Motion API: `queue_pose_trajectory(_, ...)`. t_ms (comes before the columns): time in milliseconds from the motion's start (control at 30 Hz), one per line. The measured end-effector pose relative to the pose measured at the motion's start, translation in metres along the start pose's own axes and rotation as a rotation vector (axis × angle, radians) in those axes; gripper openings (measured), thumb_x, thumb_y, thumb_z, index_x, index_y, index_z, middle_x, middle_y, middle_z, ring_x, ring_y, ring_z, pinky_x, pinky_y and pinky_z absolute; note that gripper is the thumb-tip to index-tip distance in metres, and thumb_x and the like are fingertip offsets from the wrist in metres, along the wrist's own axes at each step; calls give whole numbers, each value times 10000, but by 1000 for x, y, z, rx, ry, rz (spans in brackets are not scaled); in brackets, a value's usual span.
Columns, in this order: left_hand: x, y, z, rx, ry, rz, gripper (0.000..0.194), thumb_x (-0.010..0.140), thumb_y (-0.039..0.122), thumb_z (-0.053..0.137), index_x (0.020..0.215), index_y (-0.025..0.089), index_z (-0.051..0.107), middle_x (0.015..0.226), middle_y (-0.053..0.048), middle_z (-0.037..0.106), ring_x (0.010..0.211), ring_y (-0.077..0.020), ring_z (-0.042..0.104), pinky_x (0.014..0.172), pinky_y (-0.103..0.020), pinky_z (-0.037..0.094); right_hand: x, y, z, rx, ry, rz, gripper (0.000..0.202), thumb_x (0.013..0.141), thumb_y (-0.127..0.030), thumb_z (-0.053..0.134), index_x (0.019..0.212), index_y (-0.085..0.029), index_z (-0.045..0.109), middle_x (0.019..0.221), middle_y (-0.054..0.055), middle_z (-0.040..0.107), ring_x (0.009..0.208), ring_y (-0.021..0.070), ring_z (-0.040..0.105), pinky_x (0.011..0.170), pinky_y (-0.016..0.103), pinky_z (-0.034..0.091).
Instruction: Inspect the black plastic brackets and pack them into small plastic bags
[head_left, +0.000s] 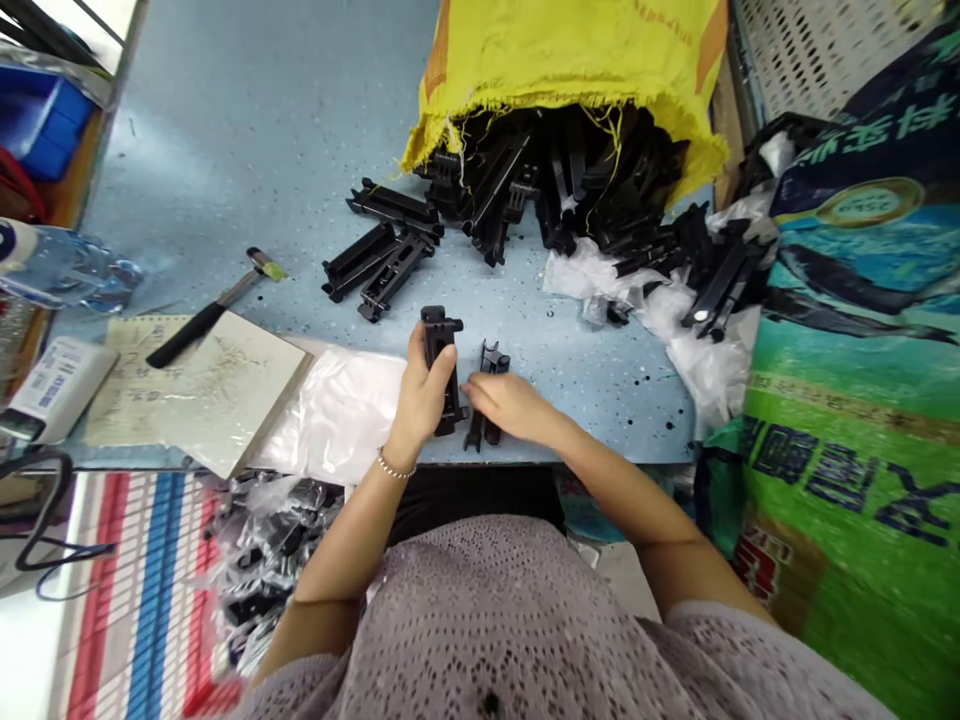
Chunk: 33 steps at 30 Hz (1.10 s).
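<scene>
- Left grip point(421, 402) is closed firmly around a long black part point(437, 328), with the thumb laid across its face and the fingers wrapped round the far side.
- Right grip point(519, 408) has its fingertips drawn together beside the lower half of that part; whether they touch it or pinch something small, I cannot tell.
- Held nearly upright in view, the black part sits near the front edge of the tabletop point(285, 120), its top end standing clear of the thumb.
- A second black part point(491, 357) lies just to the right, partly covered by the right grip.
- To handle this well, I would let the left grip do all the steadying and leave the right fingertips free for light, precise contact.
- The thumb seems best set on a flat stretch, away from the end fittings, so nothing is bent or hidden.
- The right grip should ride a little high, since dropping the palm could nudge the second black part.
- Working over the tabletop rather than its edge would catch anything that slips.
- Beyond, loose black parts point(391, 270) and the heap point(514, 175) at the mouth of the yellow sack point(570, 50) lie well apart from both grips.
</scene>
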<state>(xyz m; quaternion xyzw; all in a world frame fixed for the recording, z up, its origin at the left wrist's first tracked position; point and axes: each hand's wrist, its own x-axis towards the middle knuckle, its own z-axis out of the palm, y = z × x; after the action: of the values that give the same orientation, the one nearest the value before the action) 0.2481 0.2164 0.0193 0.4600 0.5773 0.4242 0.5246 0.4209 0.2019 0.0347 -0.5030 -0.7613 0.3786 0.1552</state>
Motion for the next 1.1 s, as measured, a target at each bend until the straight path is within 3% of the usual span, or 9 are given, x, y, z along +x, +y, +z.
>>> queue_pose_trajectory(167,-16,-34,26,297,34,-8,791,950,501,610,1599,163,311,1509,-221,454,1511,-407,327,1260,-604,212,89,23,-61,-11,453,298,407,1055,-507,479,1242,-150,540,1198,161,661,1058,284,639,924,402,458)
queue_pose_trajectory(300,-40,-45,52,335,-3,33,816,936,486,651,1620,245,279,1596,-202,330,1547,-409,256,1273,-622,160,143,42,-86,94,446,339,798,998,-325,607,1592,-54,148,1369,245,579,1108,260,629,980,386,438)
queue_pose_trajectory(433,-34,-35,42,215,-1,107,691,964,563,592,1563,281,397,1581,-154,385,1519,-324,334,1280,-555,241,119,48,-75,328,378,361,691,1073,-291,316,1605,-56,-57,959,73,709,682,126,626,661,242,479)
queue_pose_trajectory(600,2,-1,31,-359,-62,-5,631,975,693,463,1377,223,585,1346,-148,646,1155,-245,659,1003,-427,554,28,21,-36,875,139,230,566,1027,-525,399,1519,-246,363,810,9,705,510,152,575,489,289,450)
queue_pose_trajectory(700,14,17,29,-644,-123,-201,614,943,717,477,1155,173,670,1008,-113,715,843,-197,685,730,-340,589,-4,4,-27,758,7,131,457,1025,-574,440,1363,-284,544,849,16,709,590,175,636,549,324,496)
queue_pose_trajectory(800,8,26,19,-800,-110,-232,401,864,563,698,977,181,651,878,-47,677,670,-111,600,609,-249,529,0,-3,-33,315,245,56,408,1051,-593,413,1123,-248,620,866,33,694,756,206,669,705,355,518)
queue_pose_trajectory(900,-6,27,13,-819,-175,-227,364,769,435,818,943,185,618,862,-19,665,593,-73,545,524,-210,460,33,-8,-42,-29,425,-86,465,1034,-647,411,1105,-221,583,1020,81,696,924,234,653,756,345,487)
queue_pose_trajectory(967,-14,27,13,-774,-194,-241,367,747,394,835,951,187,611,809,-1,647,566,-74,543,503,-208,444,59,-12,-46,-145,402,-138,458,1050,-629,381,1074,-215,576,1018,88,693,941,235,643,739,326,459)
queue_pose_trajectory(1100,-16,27,13,-742,-88,-201,307,767,359,818,914,199,602,794,8,645,562,-73,545,512,-209,458,76,-22,-47,-147,307,18,490,1109,-550,243,967,-217,573,746,25,630,719,202,614,650,302,387)
